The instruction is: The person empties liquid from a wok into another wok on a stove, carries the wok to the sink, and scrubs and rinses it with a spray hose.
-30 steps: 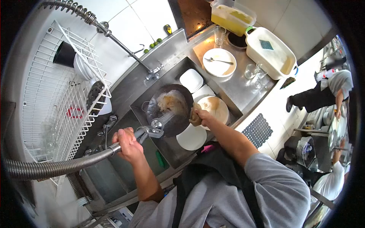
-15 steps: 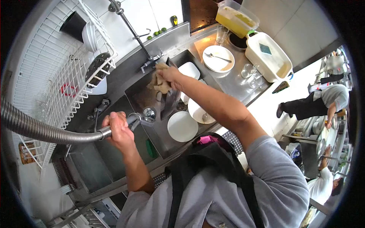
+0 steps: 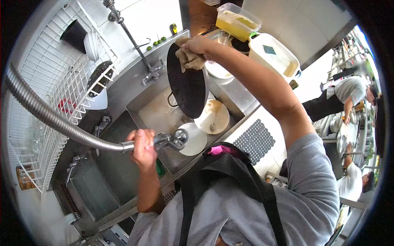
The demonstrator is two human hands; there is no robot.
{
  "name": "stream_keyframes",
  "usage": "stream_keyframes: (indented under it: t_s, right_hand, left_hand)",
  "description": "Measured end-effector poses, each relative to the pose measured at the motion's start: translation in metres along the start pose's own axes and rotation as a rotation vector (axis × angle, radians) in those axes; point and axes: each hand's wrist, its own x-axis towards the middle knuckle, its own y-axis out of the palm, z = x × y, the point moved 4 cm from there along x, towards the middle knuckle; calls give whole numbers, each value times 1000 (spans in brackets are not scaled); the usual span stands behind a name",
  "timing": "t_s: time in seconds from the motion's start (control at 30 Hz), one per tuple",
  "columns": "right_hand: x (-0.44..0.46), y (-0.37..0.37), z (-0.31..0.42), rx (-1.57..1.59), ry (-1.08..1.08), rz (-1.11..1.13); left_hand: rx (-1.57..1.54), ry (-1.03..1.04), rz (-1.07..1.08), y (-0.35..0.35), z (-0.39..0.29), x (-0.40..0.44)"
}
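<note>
Pan (image 3: 186,88) tilted over sink (image 3: 156,110).
Left hand (image 3: 143,148): fingers clamped round sprayer (image 3: 177,140); right hand (image 3: 196,44): clamped on cloth (image 3: 190,60) against pan. Best: firm grip, steady tilt.

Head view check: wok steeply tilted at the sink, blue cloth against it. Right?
One thing's off: the cloth is tan, not blue, as the head view shows. The wok is steeply tilted at the sink, with the cloth against it.
</note>
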Motion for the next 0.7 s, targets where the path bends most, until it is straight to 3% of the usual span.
stream_keyframes:
  t_s: [0.1,0.17,0.23,0.37,0.5,0.57,0.63,0.7]
  right_hand:
    - [-14,-11,20,-70,-5,-30]
    - [-32,-16,34,50,-34,4]
    - [-23,-26,34,-126,49,-81]
    - [-39,-43,52,-149,-47,-102]
    - [-17,-58,47,-123,-63,54]
    - [-36,-61,55,-65,33,-24]
    - [-20,-55,54,-300,-254,259]
    - [-32,-58,57,-187,-140,175]
  left_hand:
    - [-6,-2,45,23,17,-3]
    - [-24,7,89,34,24,-3]
    - [-65,38,158,46,28,-5]
    - [-58,112,153,66,32,-11]
    - [-46,187,225,76,32,-13]
    - [-26,206,228,74,37,-16]
    - [-5,226,227,72,37,-18]
    - [118,311,281,72,30,-19]
